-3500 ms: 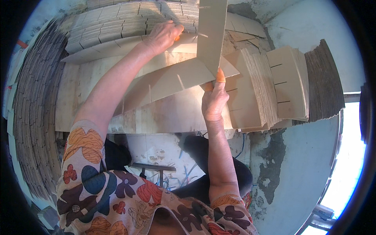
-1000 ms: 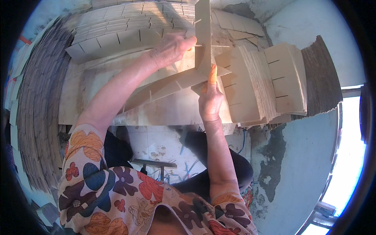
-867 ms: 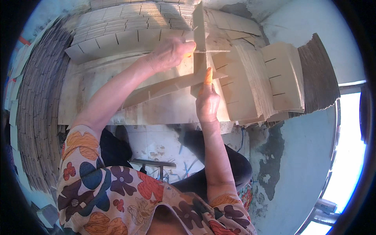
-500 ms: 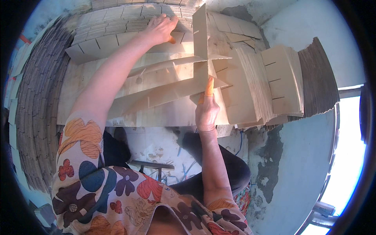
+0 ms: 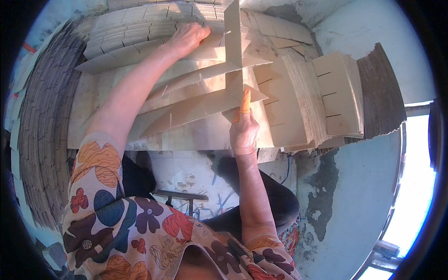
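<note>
My right hand (image 5: 245,133), with orange covers on fingers, is closed on the near part of an upright slotted cardboard strip (image 5: 233,42). That strip crosses two long cardboard strips, a nearer one (image 5: 186,111) and a farther one (image 5: 184,81), which stand on edge and run leftward. At the back, my left hand (image 5: 189,39) is closed at the top edge of another slotted cardboard strip (image 5: 116,56), which leans in front of the back stack; its fingertips are partly hidden.
Slotted strips are stacked along the back (image 5: 121,28). More cardboard stands in piles on the right (image 5: 336,93), ending in a darker pile (image 5: 380,93). A tall stack of brown cardboard (image 5: 44,126) rises on the left. Under everything lies a pale wooden board (image 5: 102,135).
My left hand has shifted slightly down at the back, and the strip under it now tilts more. My right hand and the crossed strips have moved a little left.
</note>
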`<move>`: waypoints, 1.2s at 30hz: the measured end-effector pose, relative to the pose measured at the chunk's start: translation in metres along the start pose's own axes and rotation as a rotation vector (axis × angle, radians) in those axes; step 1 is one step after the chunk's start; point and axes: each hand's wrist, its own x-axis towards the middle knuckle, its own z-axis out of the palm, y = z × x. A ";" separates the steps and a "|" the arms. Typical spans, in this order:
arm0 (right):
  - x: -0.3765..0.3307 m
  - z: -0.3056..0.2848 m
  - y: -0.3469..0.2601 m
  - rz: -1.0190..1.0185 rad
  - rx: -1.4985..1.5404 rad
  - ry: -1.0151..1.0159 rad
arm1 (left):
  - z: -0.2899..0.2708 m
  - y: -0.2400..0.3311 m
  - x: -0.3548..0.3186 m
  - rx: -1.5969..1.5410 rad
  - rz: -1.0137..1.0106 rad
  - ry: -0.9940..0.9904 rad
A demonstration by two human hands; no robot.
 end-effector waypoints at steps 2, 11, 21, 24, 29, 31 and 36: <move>-0.001 0.000 0.000 -0.041 -0.035 0.043 | 0.001 -0.001 0.000 0.003 0.031 0.003; 0.000 -0.013 -0.007 -0.046 -0.056 0.034 | 0.004 -0.002 0.000 0.065 0.072 0.061; -0.002 -0.020 -0.009 -0.089 -0.045 0.039 | -0.005 0.008 -0.003 0.028 0.095 0.083; -0.008 -0.025 -0.015 -0.020 -0.039 0.007 | -0.010 0.014 -0.005 0.033 0.065 0.089; -0.018 -0.029 -0.009 0.027 -0.107 -0.096 | -0.015 0.023 -0.008 -0.068 0.151 0.178; -0.022 -0.032 -0.009 0.054 -0.108 -0.110 | -0.017 0.027 -0.010 -0.096 0.188 0.202; -0.028 -0.050 -0.014 0.080 -0.098 -0.100 | -0.033 0.044 -0.013 -0.171 0.162 0.096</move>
